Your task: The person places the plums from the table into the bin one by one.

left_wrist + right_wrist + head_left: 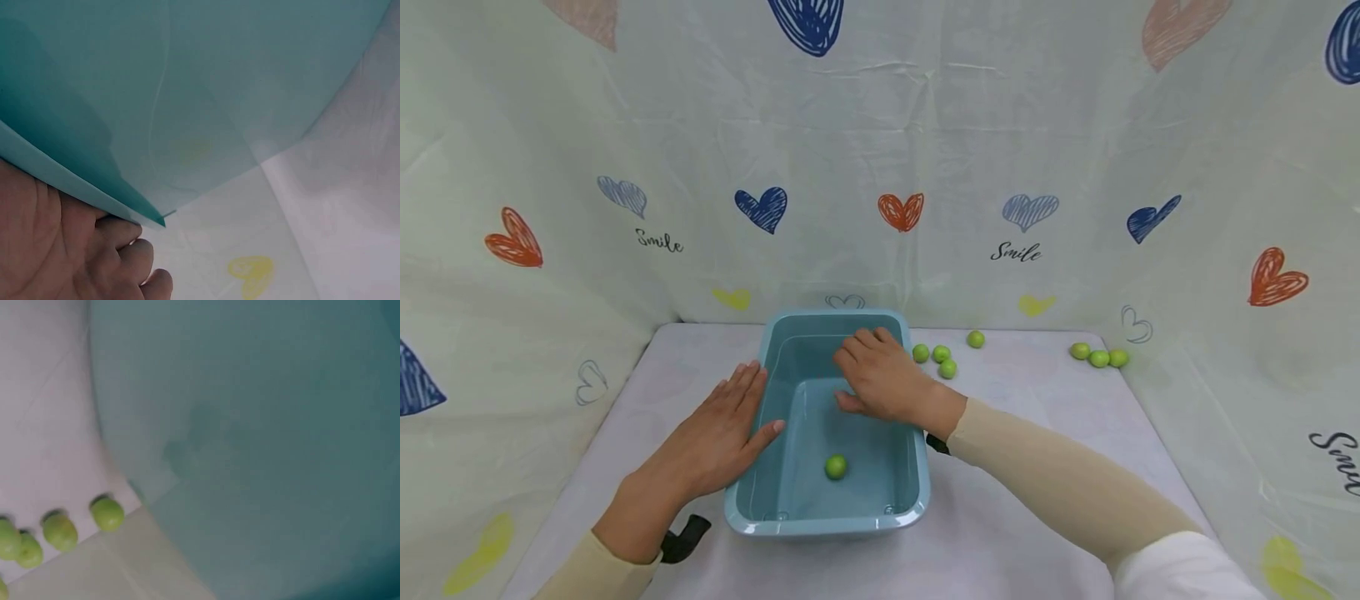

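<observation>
A light blue plastic basin [827, 527] stands on the table, with one green lime-like fruit [836, 467] on its floor towards the near end. Along the basin's left rim lies my left hand [718, 433], its fingers stretched out and its thumb over the rim. The left wrist view shows this hand [75, 250] close beneath the rim edge [69, 178]. My right hand [887, 379] is above the basin's right half, back upwards, fingers bent down and thumb apart. Its fingertips are hidden, so I cannot tell whether it holds anything.
Right of the basin, several green fruits [942, 354] lie near the table's back edge. Three more fruits [1099, 358] sit at the far right corner. A white sheet [962, 167] printed with hearts hangs behind and beside the table [1030, 500].
</observation>
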`<state>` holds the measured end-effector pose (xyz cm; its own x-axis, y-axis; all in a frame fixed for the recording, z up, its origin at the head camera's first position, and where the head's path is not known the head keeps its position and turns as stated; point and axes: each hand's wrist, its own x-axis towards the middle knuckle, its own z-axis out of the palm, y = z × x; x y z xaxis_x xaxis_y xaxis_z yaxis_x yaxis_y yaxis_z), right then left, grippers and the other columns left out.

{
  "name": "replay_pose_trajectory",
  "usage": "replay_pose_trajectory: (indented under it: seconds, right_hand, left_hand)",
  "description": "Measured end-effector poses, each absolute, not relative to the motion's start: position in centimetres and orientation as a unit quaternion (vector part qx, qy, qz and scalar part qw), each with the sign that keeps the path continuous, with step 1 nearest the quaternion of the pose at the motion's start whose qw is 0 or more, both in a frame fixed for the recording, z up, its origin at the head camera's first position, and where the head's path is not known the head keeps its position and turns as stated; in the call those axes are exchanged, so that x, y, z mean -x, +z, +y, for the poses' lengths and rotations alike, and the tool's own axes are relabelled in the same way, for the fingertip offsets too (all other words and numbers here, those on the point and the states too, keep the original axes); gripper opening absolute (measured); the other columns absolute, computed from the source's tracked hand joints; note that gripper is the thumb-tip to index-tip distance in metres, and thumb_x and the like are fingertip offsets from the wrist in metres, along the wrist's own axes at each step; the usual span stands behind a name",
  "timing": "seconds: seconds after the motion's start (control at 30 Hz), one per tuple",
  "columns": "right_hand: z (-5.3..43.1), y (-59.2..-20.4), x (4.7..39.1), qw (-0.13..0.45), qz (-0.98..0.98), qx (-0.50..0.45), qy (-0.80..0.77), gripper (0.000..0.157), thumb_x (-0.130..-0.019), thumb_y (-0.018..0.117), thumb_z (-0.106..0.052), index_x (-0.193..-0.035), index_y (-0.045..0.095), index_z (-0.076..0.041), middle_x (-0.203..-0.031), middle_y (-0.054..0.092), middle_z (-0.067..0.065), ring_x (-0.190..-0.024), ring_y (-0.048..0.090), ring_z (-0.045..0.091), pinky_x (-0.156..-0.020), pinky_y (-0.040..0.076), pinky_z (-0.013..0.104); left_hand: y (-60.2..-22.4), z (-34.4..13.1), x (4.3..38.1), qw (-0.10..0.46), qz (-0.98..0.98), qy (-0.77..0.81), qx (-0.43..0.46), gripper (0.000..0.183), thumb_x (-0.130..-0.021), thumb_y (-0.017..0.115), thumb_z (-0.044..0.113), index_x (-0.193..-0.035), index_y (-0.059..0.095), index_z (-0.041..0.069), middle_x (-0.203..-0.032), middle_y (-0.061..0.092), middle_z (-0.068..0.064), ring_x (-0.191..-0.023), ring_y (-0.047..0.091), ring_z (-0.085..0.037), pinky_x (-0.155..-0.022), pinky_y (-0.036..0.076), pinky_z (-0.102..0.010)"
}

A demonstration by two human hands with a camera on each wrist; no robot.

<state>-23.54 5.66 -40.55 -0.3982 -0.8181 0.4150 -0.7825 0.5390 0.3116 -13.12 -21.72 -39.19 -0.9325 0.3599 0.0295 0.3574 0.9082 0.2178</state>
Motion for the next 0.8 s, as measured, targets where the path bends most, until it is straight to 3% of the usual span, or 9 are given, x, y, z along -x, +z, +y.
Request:
replay_pose_trajectory:
  seconds: [0.17, 0.3, 0.53, 0.8]
  right_hand:
    - [8.7, -39.8, 24.7, 0.333, -0.837, -0.434, 0.017, 0.037, -0.096, 0.070, -0.040, -0.112, 0.064, -0.007, -0.104, 0.065, 0.008, -0.096, 0.058, 0.026, -0.080, 0.047, 0.041]
    - [11.9, -39.7, 25.8, 0.344, -0.857, -0.381, 0.048, 0.037, -0.096, 0.071, -0.035, -0.115, 0.064, -0.003, -0.107, 0.066, 0.012, -0.098, 0.059, 0.031, -0.080, 0.047, 0.045]
    - [17.4, -43.0, 27.7, 0.289, -0.913, -0.284, 0.050, 0.040, -0.097, 0.069, -0.034, -0.119, 0.063, -0.001, -0.111, 0.066, 0.016, -0.103, 0.057, 0.036, -0.085, 0.046, 0.048]
    - [20.9, -48.1, 28.6, 0.233, -0.938, -0.255, 0.003, 0.048, -0.092, 0.079, -0.033, -0.121, 0.062, 0.001, -0.112, 0.066, 0.017, -0.106, 0.057, 0.036, -0.088, 0.049, 0.050]
  left_hand:
    - [-39.1, -21.7, 13.1, 0.007, 0.977, 0.111, -0.181, 0.084, -0.110, 0.046, 0.053, -0.163, 0.026, -0.009, -0.172, 0.022, -0.028, -0.159, 0.021, -0.049, -0.127, 0.023, -0.066]
    - [-39.2, -21.7, 13.1, 0.011, 0.977, 0.115, -0.181, 0.084, -0.110, 0.045, 0.053, -0.163, 0.025, -0.009, -0.172, 0.021, -0.028, -0.160, 0.020, -0.049, -0.128, 0.023, -0.065]
    - [-39.3, -21.8, 13.1, 0.007, 0.976, 0.118, -0.184, 0.083, -0.110, 0.046, 0.052, -0.162, 0.025, -0.010, -0.172, 0.021, -0.028, -0.159, 0.020, -0.049, -0.127, 0.024, -0.064]
    - [-39.3, -21.8, 13.0, 0.009, 0.975, 0.122, -0.184, 0.084, -0.110, 0.045, 0.053, -0.162, 0.025, -0.010, -0.172, 0.021, -0.028, -0.159, 0.021, -0.048, -0.128, 0.025, -0.064]
